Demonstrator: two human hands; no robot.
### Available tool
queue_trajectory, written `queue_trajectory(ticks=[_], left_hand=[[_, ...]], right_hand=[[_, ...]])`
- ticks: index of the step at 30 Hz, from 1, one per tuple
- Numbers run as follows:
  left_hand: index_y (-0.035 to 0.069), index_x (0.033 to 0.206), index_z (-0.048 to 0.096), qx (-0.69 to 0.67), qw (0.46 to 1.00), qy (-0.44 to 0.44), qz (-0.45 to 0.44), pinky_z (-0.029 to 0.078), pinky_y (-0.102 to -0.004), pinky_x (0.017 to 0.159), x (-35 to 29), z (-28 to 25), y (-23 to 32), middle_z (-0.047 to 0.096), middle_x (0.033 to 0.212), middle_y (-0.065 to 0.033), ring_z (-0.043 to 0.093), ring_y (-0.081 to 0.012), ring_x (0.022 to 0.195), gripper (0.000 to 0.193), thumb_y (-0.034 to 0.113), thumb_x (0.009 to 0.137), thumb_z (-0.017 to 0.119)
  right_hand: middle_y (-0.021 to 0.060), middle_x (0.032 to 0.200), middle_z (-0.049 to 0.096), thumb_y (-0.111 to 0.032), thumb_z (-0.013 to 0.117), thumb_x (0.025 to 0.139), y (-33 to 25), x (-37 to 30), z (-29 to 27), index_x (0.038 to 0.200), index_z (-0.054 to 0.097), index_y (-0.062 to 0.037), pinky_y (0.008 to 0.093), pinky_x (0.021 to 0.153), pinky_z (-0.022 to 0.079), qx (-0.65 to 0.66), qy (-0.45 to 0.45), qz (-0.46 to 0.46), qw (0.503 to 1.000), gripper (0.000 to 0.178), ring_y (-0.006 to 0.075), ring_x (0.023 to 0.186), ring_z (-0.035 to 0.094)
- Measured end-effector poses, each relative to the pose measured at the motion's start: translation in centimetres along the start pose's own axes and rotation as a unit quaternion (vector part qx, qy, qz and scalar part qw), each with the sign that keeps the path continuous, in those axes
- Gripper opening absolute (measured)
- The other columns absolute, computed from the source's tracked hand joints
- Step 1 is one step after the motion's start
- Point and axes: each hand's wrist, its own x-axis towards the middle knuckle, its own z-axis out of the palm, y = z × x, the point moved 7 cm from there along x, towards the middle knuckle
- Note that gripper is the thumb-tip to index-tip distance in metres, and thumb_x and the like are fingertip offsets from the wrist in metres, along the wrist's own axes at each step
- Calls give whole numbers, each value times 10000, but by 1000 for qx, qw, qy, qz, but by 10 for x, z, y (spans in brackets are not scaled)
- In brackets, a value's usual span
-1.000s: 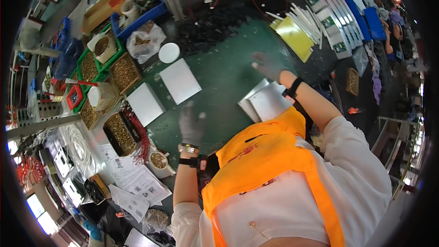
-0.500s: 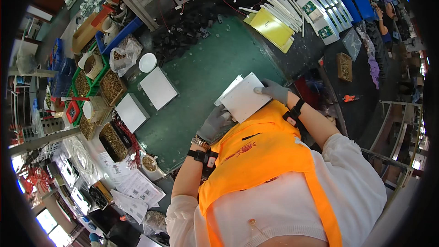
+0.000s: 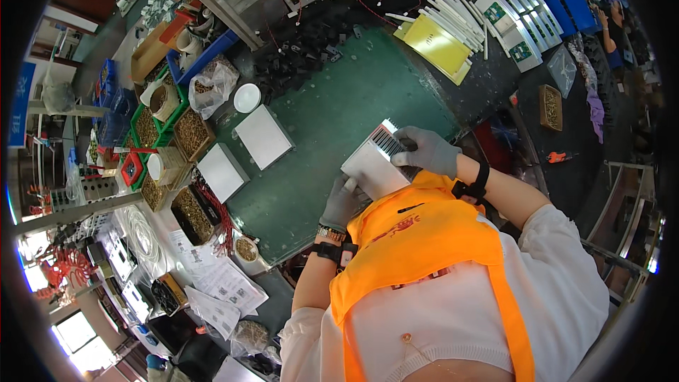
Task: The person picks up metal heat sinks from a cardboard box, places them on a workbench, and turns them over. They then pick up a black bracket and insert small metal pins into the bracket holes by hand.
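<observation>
Close to my body, over the front edge of the green mat [image 3: 325,113], I hold a silver metal housing [image 3: 376,171] tilted between both hands. A row of dark slots shows at its far end. My gloved right hand [image 3: 430,153] grips its right side, thumb on the near face and fingers beyond the slotted end. At the lower left edge, my gloved left hand [image 3: 342,202] is closed on the housing, its fingertips partly hidden. Two white-topped boxes, one [image 3: 264,137] beside the other [image 3: 223,172], lie on the left of the mat.
Left stand bins of small brass-coloured parts [image 3: 192,134] and a white round lid [image 3: 247,98]. Black clips [image 3: 297,53] lie heaped at the back. Yellow sheets [image 3: 435,48], white tubes [image 3: 456,18] and metal housings with circuit boards [image 3: 506,21] fill the back right. Printed papers [image 3: 223,286] lie front left.
The housing has been turned in my hands: its plain white face was up before, and now its slotted end shows. My right hand has shifted along its side. The whole view has shifted slightly.
</observation>
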Motion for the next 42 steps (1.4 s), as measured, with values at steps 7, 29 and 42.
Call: queue_trajectory(ticks=[7, 29, 42], left_hand=[[-21, 1332, 373, 70, 993, 66, 75, 541, -376, 867, 0, -19, 14, 541, 1214, -144, 590, -239, 1068, 487, 249, 968, 550], [5, 1212, 578, -46, 959, 239, 142, 509, -322, 774, 91, -71, 116, 642, 1047, -58, 607, -176, 928, 640, 573, 919, 562], [42, 1066, 672, 740, 671, 34, -27, 515, -424, 821, 190, -21, 212, 690, 995, -196, 655, -348, 972, 435, 432, 890, 597]], right_hand=[[147, 997, 628, -369, 781, 770, -24, 14, 5, 1309, 418, 53, 317, 775, 504, -65, -16, 35, 997, 775, 208, 869, 616], [134, 1200, 599, -295, 698, 830, -64, 59, -98, 1355, 461, 39, 318, 967, 431, 179, 96, -114, 973, 665, 198, 1108, 557], [152, 1232, 577, -302, 661, 808, -38, 114, -172, 1338, 460, 79, 316, 987, 409, 246, 124, -69, 959, 683, 214, 1123, 552]])
